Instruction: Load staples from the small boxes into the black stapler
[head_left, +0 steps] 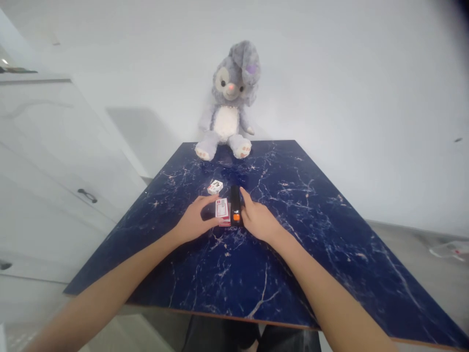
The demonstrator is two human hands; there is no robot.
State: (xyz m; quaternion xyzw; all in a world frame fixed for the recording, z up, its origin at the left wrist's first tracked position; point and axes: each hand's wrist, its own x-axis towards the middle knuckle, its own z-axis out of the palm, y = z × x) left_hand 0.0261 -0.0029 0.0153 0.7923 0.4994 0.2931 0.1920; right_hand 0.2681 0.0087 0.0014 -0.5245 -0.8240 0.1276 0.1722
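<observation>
My left hand has its thumb and index finger at the near and far ends of a small red and white box, gripping it between them. Another red and white edge shows just beneath that box. Close on its right lies a long black stapler with an orange patch at the near end. My right hand holds the stapler along its right side, index finger stretched forward; the other fingertips are partly hidden. Just beyond my left fingertips is a small white box with dark and red print.
A grey plush rabbit sits at the far end of the blue marble-patterned table, against the white wall. White cabinets with dark handles stand on the left. Something clear, perhaps a plastic bag, lies beyond the right edge.
</observation>
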